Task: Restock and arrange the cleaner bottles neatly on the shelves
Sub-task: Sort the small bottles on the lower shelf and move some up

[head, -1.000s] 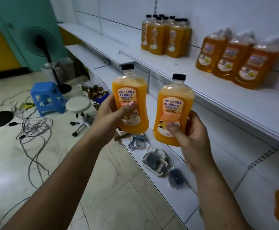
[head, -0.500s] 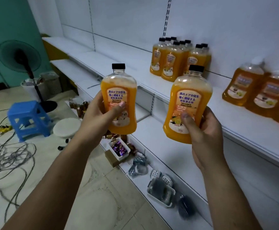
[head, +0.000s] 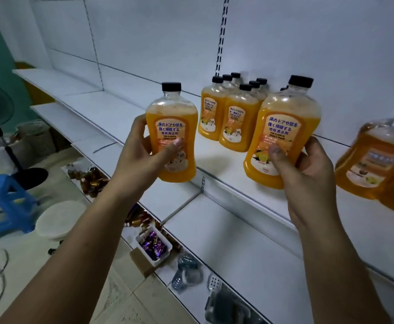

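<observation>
Partway through restocking: the left hand (head: 144,157) grips one cleaner bottle (head: 172,134) at its waisted middle, in the air before the shelf (head: 217,160). A standing cluster (head: 233,122) of like bottles is already shelved. A second bottle (head: 282,136), clasped by the right hand (head: 308,169), is likewise unplaced. Bottles: clear rigid plastic, black screw caps, glossy labels, opaque orange liquid. Soft amber pouches (head: 373,164) lie rightmost.

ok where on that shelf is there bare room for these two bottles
Bare shelf runs left of the bottle cluster, and a strip in front of it. Crowded right: refill pouches sit there.
</observation>
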`<action>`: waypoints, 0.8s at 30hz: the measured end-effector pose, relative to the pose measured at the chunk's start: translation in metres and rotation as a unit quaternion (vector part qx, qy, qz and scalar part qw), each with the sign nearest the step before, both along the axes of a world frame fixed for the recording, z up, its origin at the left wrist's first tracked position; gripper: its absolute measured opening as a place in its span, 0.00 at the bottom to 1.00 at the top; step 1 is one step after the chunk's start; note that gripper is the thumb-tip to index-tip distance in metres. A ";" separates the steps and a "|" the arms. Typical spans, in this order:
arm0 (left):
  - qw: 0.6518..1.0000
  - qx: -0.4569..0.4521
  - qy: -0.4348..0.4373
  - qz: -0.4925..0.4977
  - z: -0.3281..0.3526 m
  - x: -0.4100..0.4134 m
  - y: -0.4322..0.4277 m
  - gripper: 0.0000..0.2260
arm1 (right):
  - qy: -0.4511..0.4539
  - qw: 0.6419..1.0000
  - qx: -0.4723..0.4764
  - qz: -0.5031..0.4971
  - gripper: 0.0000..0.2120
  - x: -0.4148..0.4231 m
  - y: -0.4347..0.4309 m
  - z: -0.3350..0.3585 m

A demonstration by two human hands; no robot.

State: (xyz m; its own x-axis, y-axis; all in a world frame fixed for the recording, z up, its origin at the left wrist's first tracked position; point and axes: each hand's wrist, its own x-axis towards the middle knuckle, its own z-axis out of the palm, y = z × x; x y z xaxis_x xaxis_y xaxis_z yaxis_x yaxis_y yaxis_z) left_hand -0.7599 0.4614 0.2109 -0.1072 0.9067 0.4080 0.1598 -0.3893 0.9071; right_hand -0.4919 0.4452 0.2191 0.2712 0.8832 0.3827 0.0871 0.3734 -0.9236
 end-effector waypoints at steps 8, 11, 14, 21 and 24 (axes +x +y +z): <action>0.997 0.011 0.034 -0.068 0.006 -0.010 0.114 0.29 | -0.068 0.992 -0.034 -0.101 0.27 -0.001 0.063 -0.008; 0.994 0.015 0.047 -0.094 0.000 -0.014 0.156 0.27 | -0.082 0.982 -0.040 -0.163 0.23 -0.003 0.082 -0.013; 0.989 0.020 0.064 -0.134 -0.003 -0.017 0.192 0.25 | -0.078 0.974 -0.051 -0.208 0.23 -0.007 0.098 -0.015; 0.979 0.008 0.058 -0.197 -0.020 -0.014 0.235 0.28 | -0.102 0.954 -0.090 -0.268 0.27 -0.010 0.122 -0.017; 0.974 0.011 0.052 -0.218 -0.024 -0.011 0.239 0.28 | -0.109 0.957 -0.098 -0.251 0.26 -0.009 0.127 -0.021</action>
State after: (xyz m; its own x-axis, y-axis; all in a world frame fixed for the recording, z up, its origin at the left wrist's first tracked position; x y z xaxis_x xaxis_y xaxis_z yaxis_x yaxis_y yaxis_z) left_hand -0.7707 0.7003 0.1874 0.3291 0.8477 0.4160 0.0647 -0.4598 0.8857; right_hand -0.5014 0.5720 0.1980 0.6119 0.7238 0.3189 0.4088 0.0557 -0.9109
